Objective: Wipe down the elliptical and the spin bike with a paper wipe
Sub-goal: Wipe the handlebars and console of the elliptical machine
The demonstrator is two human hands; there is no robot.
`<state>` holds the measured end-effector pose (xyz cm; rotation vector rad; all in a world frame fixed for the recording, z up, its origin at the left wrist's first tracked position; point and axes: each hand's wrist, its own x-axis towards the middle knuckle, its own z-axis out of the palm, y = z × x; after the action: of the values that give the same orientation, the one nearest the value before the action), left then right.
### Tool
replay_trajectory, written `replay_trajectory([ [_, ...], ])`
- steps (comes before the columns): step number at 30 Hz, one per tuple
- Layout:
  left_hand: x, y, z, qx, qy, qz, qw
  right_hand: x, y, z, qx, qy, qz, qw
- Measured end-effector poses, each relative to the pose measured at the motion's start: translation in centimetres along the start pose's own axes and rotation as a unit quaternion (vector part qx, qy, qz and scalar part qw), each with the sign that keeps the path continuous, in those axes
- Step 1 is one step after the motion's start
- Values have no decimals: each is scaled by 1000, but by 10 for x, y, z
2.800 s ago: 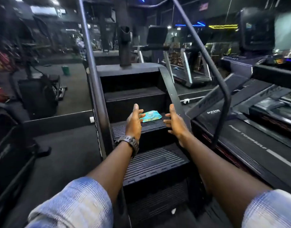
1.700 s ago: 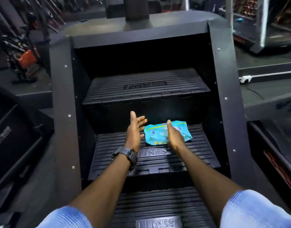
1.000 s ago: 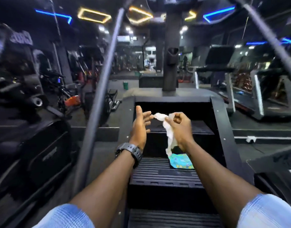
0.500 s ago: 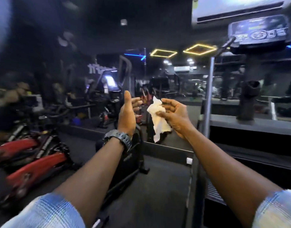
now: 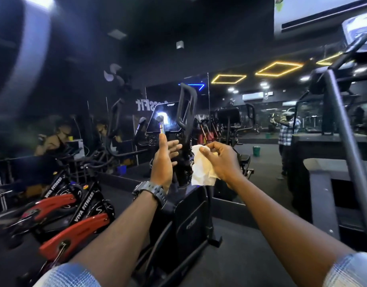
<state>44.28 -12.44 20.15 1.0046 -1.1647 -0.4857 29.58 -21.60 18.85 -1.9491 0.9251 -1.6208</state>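
The right hand (image 5: 221, 162) is gripping a crumpled white paper wipe (image 5: 201, 168), with the thumb and curled fingers pinching its upper part while the rest is hanging down below the palm. The left hand (image 5: 162, 160) is being held up just beside it, edge-on to the camera, fingers straight and slightly spread, thumb pointing up; it is holding nothing and touching nothing that can be made out. A dark watch (image 5: 150, 192) is sitting on the left wrist. Both forearms are reaching forward from pale checked sleeves (image 5: 70, 275).

The elliptical (image 5: 186, 216) is standing directly ahead, beyond and below the hands: its black body is showing under the wrists, its upright handle (image 5: 185, 108) is rising above the fingers, and its console screen (image 5: 165, 119) is catching a glare of light. The wipe is hanging in front of the machine, though whether it is touching it cannot be told. Red and black spin bikes (image 5: 70, 220) are standing to the left, low in the view, well apart from both hands. A dark stair machine (image 5: 340, 154) with a slanted rail is filling the right side. A mirror wall (image 5: 240, 112) behind the elliptical is reflecting yellow diamond-shaped ceiling lights (image 5: 279, 68).
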Motion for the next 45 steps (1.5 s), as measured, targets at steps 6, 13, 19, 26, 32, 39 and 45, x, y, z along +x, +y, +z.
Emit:
replay_trajectory([
  [6, 95, -38, -14, -10, -4, 4, 1000, 88, 41, 50, -30, 39, 11, 999],
  [13, 228, -116, -25, -53, -19, -1, 998, 181, 93, 114, -103, 101, 0, 990],
  [19, 337, -172, -24, -113, -67, 10, 991, 262, 129, 151, -157, 153, 9, 976],
  [26, 442, -211, -2, -137, -94, 23, 986, 358, 150, 172, -306, 146, -103, 935],
  [32, 507, -229, 37, -134, -94, 54, 985, 412, 187, 183, -429, 64, -226, 872],
  [39, 565, -236, 71, -122, -135, 138, 974, 455, 238, 189, -528, -39, -277, 802],
  [45, 606, -237, 86, -84, -141, 195, 967, 520, 206, 172, -606, -13, -324, 726],
])
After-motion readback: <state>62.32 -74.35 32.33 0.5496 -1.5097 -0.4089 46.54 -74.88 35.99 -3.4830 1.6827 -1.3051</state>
